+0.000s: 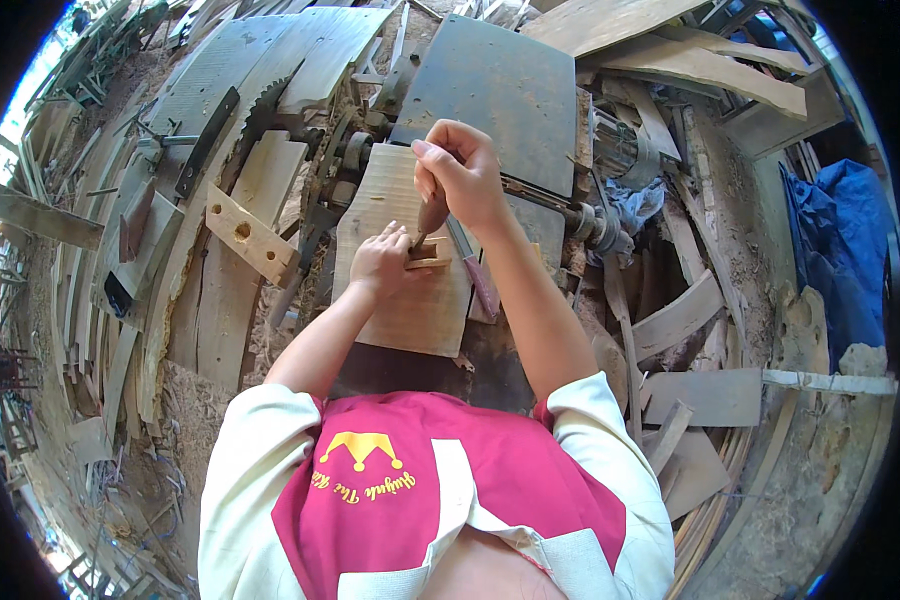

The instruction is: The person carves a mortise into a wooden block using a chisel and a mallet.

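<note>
My right hand is closed around the upper part of a hand tool with a brown wooden handle. The tool stands nearly upright, its lower end pointing down at a small light wood piece; the exact shape of its tip is too small to make out. Against that piece my left hand presses, fingers closed on its left side. Both hands work over a wide pale board. Close on the right lies another tool with a reddish-brown handle and a narrow metal blade.
Beyond the board is a machine with a flat grey metal table and a shaft with pulleys at its right. To the left lie a toothed saw blade and a wood block with holes. Scrap planks and a blue tarp flank the right.
</note>
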{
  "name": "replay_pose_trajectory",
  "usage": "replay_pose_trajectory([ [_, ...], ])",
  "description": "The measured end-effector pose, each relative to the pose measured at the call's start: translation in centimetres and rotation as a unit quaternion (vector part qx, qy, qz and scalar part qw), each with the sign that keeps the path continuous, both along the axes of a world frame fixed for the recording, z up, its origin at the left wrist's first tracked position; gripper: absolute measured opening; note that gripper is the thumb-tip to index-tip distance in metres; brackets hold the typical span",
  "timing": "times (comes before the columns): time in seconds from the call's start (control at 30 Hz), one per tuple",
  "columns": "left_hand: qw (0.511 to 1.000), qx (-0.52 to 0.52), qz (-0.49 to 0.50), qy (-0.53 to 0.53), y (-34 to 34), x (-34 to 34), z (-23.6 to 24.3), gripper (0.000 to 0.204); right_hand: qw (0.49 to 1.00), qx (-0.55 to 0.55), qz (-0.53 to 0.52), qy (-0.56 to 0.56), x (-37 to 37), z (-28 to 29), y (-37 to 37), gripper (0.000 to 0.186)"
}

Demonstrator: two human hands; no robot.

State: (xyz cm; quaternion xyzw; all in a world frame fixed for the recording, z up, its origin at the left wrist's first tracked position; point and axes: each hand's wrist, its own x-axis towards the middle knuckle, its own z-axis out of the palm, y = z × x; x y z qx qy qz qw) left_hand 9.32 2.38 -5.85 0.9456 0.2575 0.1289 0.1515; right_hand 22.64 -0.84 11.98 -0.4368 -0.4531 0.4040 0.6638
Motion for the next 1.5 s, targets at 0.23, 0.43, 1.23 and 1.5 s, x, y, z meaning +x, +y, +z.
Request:
replay_pose_trajectory([
  [0.23,0.996,0.054,-0.067,0.001,0.4,-0.4,1.2,0.059,0.983,-0.024,0.180,0.001,0.2,0.9,-0.1,0.026],
  [0.43,0.997,0.028,-0.050,0.043,0.3,-0.5,0.8,0.067,0.966,-0.021,0.250,-0.064,-3.9,0.0,1.6,0.029],
  [1.23,0.999,0.024,-0.027,-0.035,0.3,-0.1,-0.1,0.060,0.977,0.112,-0.084,0.160,1.0,-3.0,-4.9,0.033],
  [1.5,0.999,0.031,-0.027,-0.035,0.3,-0.2,0.4,0.061,0.978,0.134,0.090,0.134,2.0,-3.3,-3.7,0.036],
])
